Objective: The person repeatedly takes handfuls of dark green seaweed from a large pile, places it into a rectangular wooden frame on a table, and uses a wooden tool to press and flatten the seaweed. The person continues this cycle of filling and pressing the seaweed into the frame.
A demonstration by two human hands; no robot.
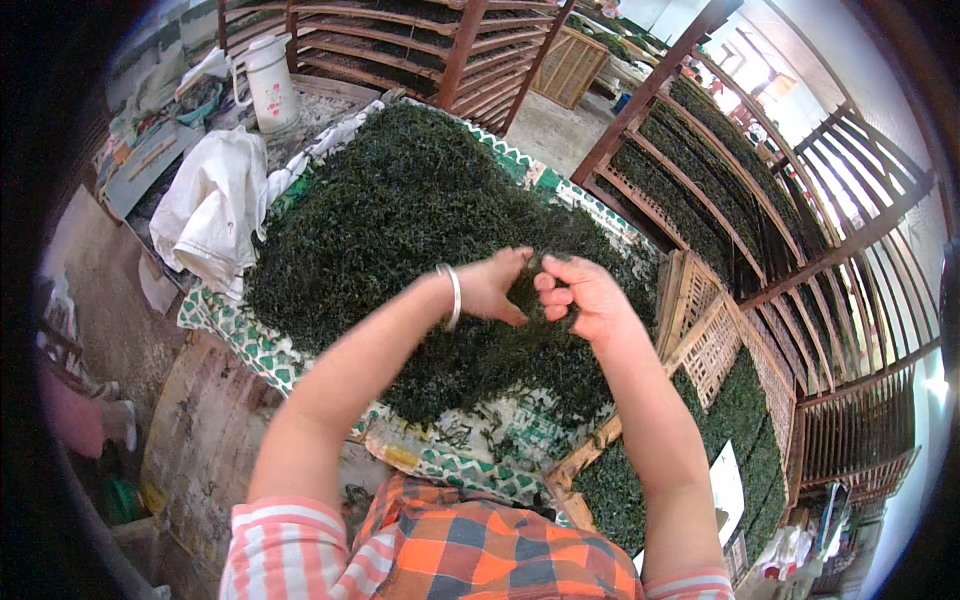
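Note:
A wide heap of dark green leaves (420, 202), fine and tangled, lies before me on a sheet printed with green hearts (247, 341). My left hand (495, 285), with a silver bangle (454, 296) at the wrist, is over the heap with thumb and fingers apart and nothing gripped. Close to its right, my right hand (581, 292) has curled fingers, with a small dark clump of leaves at the fingertips. Blur between the two hands hides how much it holds.
A woven bamboo tray (720, 360) of leaves stands at my right, its frame beside the heap. Wooden racks (697, 165) with loaded trays rise behind it and at the far side. A white sack (214, 202) and a white thermos jug (271, 86) are at the left.

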